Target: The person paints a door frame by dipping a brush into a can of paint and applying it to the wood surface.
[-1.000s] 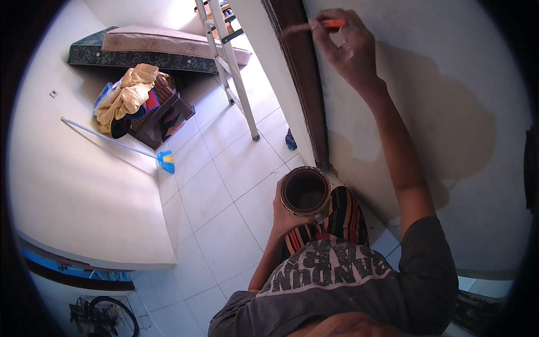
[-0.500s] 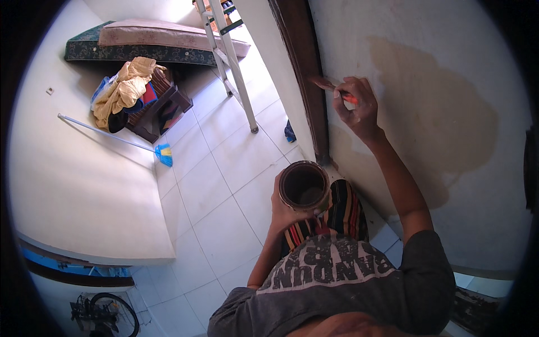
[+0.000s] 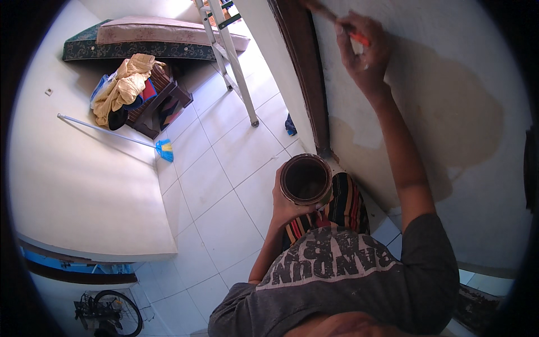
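Note:
My left hand [image 3: 287, 209] is wrapped round an open paint can [image 3: 306, 201] held upright in front of my body. The can is stained brown at the rim, with dark brown inside. Raised high on the right, my right hand [image 3: 366, 50] grips a paintbrush [image 3: 360, 39] by its orange-red handle. The brush points up and left, its bristle end at the dark brown door frame [image 3: 303, 62]. Motion blurs the brush, so I cannot tell whether its tip touches the wood.
Beside the frame is a pale wall [image 3: 359, 84]. Beyond the doorway, a stepladder [image 3: 236, 67] stands on white floor tiles [image 3: 208, 196]. Further off are mattresses [image 3: 151, 32] and a cloth-covered wooden piece [image 3: 163, 112]. A broom [image 3: 164, 150] leans at the left wall; a bicycle [image 3: 115, 312] is lower left.
My right hand has moved up with the paintbrush, from lower on the door frame to a higher part of it. My left hand still holds the can, nearly in the same place.

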Action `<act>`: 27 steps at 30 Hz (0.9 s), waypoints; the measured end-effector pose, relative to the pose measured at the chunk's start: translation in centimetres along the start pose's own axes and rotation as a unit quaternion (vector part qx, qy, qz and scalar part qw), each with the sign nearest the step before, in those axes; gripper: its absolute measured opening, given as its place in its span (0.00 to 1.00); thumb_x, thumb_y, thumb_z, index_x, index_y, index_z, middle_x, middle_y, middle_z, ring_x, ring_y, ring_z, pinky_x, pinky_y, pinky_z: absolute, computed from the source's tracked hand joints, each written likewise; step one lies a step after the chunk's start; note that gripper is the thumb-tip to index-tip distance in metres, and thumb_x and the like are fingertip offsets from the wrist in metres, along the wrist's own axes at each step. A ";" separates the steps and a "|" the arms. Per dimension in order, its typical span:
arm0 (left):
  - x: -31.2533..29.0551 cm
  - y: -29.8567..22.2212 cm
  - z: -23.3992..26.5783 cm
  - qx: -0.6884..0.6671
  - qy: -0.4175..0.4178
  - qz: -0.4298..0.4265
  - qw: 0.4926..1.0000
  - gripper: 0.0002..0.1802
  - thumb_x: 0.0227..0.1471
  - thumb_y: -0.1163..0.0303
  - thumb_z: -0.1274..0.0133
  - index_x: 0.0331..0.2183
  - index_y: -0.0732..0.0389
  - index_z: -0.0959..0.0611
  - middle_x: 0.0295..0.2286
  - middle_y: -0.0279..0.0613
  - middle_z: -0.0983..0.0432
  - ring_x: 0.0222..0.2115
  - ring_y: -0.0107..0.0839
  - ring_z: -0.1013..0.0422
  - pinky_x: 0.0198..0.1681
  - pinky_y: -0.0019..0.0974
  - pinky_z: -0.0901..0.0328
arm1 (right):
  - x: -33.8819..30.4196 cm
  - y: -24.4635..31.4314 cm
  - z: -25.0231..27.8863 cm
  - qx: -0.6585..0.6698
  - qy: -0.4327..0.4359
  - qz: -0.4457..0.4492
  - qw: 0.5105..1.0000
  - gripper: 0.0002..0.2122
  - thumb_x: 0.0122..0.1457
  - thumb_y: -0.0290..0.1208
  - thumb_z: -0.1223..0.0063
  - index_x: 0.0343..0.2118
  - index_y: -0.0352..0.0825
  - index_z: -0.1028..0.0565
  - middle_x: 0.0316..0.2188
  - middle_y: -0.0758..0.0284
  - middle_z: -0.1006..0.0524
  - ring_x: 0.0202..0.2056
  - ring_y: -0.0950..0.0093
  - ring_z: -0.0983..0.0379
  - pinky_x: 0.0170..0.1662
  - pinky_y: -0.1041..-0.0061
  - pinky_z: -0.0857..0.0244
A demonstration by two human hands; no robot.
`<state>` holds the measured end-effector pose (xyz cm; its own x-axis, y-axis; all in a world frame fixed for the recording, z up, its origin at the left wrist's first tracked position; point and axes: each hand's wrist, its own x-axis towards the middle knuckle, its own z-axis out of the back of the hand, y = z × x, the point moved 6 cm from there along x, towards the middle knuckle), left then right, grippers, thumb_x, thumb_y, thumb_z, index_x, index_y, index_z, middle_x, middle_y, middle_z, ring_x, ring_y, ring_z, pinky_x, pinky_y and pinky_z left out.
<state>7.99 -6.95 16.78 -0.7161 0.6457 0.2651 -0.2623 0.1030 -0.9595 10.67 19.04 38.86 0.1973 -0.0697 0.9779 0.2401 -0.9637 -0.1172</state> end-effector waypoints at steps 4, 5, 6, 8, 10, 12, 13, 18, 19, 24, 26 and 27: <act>0.0 -0.2 0.0 0.003 -0.002 -0.002 1.000 0.61 0.19 0.59 0.24 0.55 0.68 0.37 0.50 0.49 0.29 0.51 0.38 0.31 0.58 0.40 0.38 | -5.4 0.6 0.7 0.031 0.127 -0.121 0.984 0.06 0.53 0.26 0.39 0.30 0.38 0.27 0.26 0.66 0.25 0.26 0.71 0.31 0.32 0.69 0.36; 0.1 -0.5 0.0 0.005 -0.002 -0.005 1.000 0.61 0.19 0.59 0.24 0.55 0.68 0.37 0.50 0.49 0.29 0.51 0.38 0.31 0.58 0.40 0.38 | -5.9 0.4 0.9 0.028 0.142 -0.133 0.981 0.06 0.53 0.26 0.39 0.30 0.38 0.27 0.25 0.67 0.26 0.26 0.71 0.32 0.32 0.69 0.36; 0.2 -0.5 0.0 0.004 0.002 -0.005 1.000 0.61 0.19 0.59 0.24 0.55 0.68 0.37 0.50 0.49 0.29 0.51 0.38 0.31 0.58 0.40 0.38 | -6.1 0.3 0.9 0.026 0.156 -0.144 0.977 0.06 0.53 0.27 0.40 0.30 0.37 0.28 0.25 0.67 0.26 0.25 0.71 0.32 0.32 0.69 0.36; 0.5 -0.5 -0.1 0.002 0.010 -0.004 1.000 0.61 0.20 0.59 0.24 0.55 0.68 0.37 0.50 0.49 0.30 0.52 0.38 0.31 0.58 0.40 0.38 | -6.1 -0.1 0.6 0.013 0.183 -0.178 0.967 0.07 0.53 0.28 0.39 0.29 0.37 0.28 0.23 0.68 0.27 0.26 0.71 0.32 0.32 0.69 0.36; 0.5 -0.4 -0.1 0.001 0.008 -0.014 1.000 0.60 0.20 0.59 0.24 0.55 0.68 0.37 0.50 0.49 0.30 0.52 0.38 0.31 0.58 0.41 0.38 | -3.9 -0.2 -0.5 0.021 0.145 -0.147 0.978 0.07 0.53 0.29 0.38 0.29 0.37 0.27 0.23 0.68 0.26 0.26 0.71 0.31 0.32 0.70 0.36; 0.5 -0.6 -0.1 -0.006 0.004 -0.021 1.000 0.60 0.21 0.59 0.24 0.56 0.68 0.37 0.50 0.49 0.30 0.52 0.38 0.32 0.58 0.41 0.38 | -1.3 -0.2 -1.4 0.028 0.099 -0.100 0.990 0.07 0.54 0.30 0.38 0.30 0.37 0.26 0.24 0.68 0.25 0.26 0.71 0.30 0.31 0.72 0.35; 0.6 -0.7 -0.4 -0.015 0.006 -0.025 1.000 0.60 0.21 0.59 0.24 0.56 0.68 0.37 0.50 0.49 0.30 0.52 0.38 0.32 0.58 0.40 0.38 | 0.1 -0.1 -1.4 0.027 0.073 -0.065 0.995 0.07 0.54 0.30 0.38 0.30 0.36 0.25 0.24 0.68 0.24 0.26 0.71 0.29 0.31 0.73 0.34; 1.7 -0.9 -0.4 0.015 -0.008 -0.040 0.999 0.60 0.22 0.60 0.24 0.56 0.67 0.37 0.50 0.48 0.29 0.53 0.38 0.32 0.59 0.41 0.39 | 2.5 1.6 2.2 -0.002 -0.041 -0.059 0.997 0.05 0.55 0.26 0.39 0.33 0.35 0.23 0.26 0.68 0.23 0.28 0.75 0.25 0.31 0.78 0.31; 1.9 -0.7 -0.2 0.018 -0.018 -0.045 0.999 0.60 0.22 0.60 0.24 0.56 0.66 0.37 0.50 0.48 0.29 0.53 0.38 0.32 0.58 0.41 0.39 | 2.2 2.2 2.7 0.023 -0.026 -0.082 0.996 0.04 0.55 0.25 0.40 0.33 0.34 0.23 0.27 0.68 0.23 0.28 0.76 0.25 0.31 0.79 0.31; 4.2 0.0 0.2 0.009 -0.054 -0.074 0.996 0.60 0.22 0.61 0.23 0.56 0.65 0.37 0.49 0.48 0.29 0.52 0.38 0.32 0.58 0.40 0.39 | 1.5 5.4 6.2 0.164 0.079 -0.199 0.963 0.04 0.57 0.24 0.46 0.34 0.32 0.24 0.31 0.68 0.24 0.32 0.80 0.28 0.36 0.80 0.33; 4.8 0.4 0.1 0.018 -0.054 -0.078 0.995 0.60 0.21 0.61 0.23 0.56 0.65 0.37 0.49 0.47 0.30 0.52 0.38 0.32 0.58 0.40 0.39 | 0.2 6.7 6.8 0.233 0.151 -0.283 0.918 0.06 0.56 0.25 0.47 0.37 0.31 0.26 0.33 0.68 0.25 0.34 0.80 0.29 0.38 0.80 0.34; 5.0 0.5 0.1 0.023 -0.050 -0.087 0.995 0.60 0.21 0.63 0.24 0.56 0.65 0.38 0.49 0.47 0.30 0.52 0.38 0.33 0.58 0.41 0.39 | -0.5 7.3 7.1 0.263 0.181 -0.324 0.890 0.07 0.56 0.25 0.47 0.38 0.31 0.26 0.34 0.68 0.26 0.35 0.80 0.29 0.38 0.79 0.34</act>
<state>4.21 -3.69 17.60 -0.7174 0.5428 0.4368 -0.4157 0.1696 -0.8935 19.03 13.83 36.25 -0.4415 0.2866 0.8503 0.6231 -0.5839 0.5204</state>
